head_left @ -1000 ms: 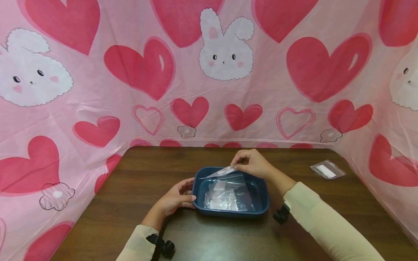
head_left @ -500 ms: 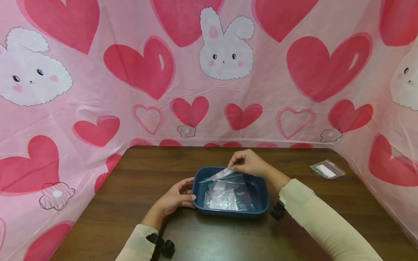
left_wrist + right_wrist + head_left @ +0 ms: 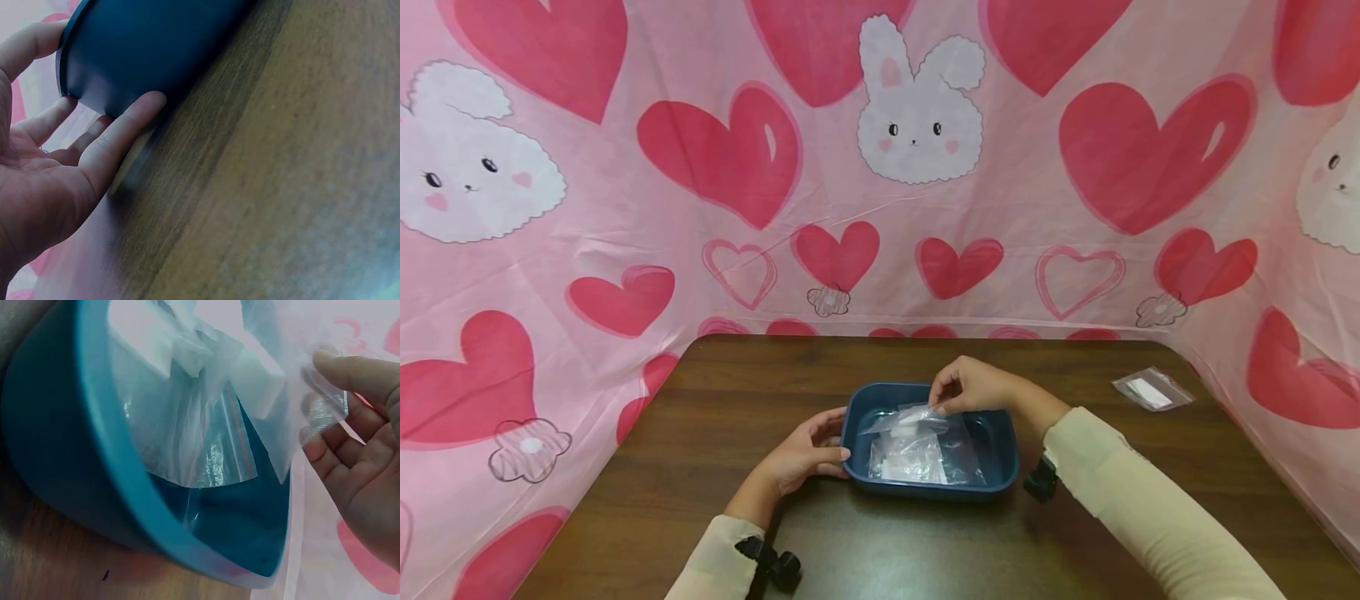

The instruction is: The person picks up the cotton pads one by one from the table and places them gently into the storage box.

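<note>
My left hand [image 3: 807, 454] rests against the left end of a dark blue plastic bin [image 3: 934, 493]. Its fairly straight fingers [image 3: 134, 115] touch the bin's outer wall in the left wrist view. Over the bin's back rim, my right hand [image 3: 973, 386] pinches the edge of a clear zip bag [image 3: 322, 406] between thumb and fingers. That bag hangs down inside the bin, with a white block-like piece near it. Beneath lie more clear zip bags [image 3: 966, 467] with white pieces in them; overlap hides how many there are.
Another small zip bag [image 3: 1152, 390] with a white piece lies at the table's back right. The bin stands on a dark wooden table [image 3: 745, 392]. A pink cloth [image 3: 917, 208] with hearts and rabbits hangs behind and at both sides.
My right hand has come down slightly toward the bin, and the pinched zip bag now lies lower, over the other bags. My left hand and the bin have stayed put.
</note>
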`<state>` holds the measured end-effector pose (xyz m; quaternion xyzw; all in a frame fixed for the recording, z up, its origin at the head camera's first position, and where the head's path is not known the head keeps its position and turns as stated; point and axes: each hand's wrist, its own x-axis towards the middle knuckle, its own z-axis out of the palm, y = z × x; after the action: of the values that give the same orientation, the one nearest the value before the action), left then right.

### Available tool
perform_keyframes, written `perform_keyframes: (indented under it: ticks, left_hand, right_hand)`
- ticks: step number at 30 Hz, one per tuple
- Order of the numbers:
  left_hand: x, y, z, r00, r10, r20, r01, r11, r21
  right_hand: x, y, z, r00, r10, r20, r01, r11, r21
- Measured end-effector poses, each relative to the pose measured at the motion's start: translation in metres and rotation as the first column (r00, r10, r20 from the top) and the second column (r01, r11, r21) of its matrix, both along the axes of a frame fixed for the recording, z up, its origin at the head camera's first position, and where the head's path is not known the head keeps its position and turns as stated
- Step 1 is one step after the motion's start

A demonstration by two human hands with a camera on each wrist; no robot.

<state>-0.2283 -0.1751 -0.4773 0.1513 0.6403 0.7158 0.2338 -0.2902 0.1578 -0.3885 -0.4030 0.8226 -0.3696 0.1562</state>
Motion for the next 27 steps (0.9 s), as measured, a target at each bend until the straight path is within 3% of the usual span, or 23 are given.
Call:
perform_keyframes:
  ticks: [8, 17, 27]
  left_hand:
    - [0.0, 0.0, 0.0, 1.0, -0.003, -0.004, 0.003, 1.0, 0.007]
    - [0.0, 0.0, 0.0, 1.0, 0.001, -0.001, -0.001, 1.0, 0.005]
    - [0.001, 0.001, 0.001, 1.0, 0.004, 0.001, -0.004, 1.0, 0.003]
  right_hand:
    - [0.003, 0.003, 0.0, 0.996, 0.064, 0.063, -0.065, 0.998, 0.017]
    - [0.004, 0.006, 0.0, 0.995, 0.043, 0.087, -0.046, 0.999, 0.022]
    - [0.007, 0.016, 0.001, 0.996, 0.035, 0.078, -0.032, 0.999, -0.044]
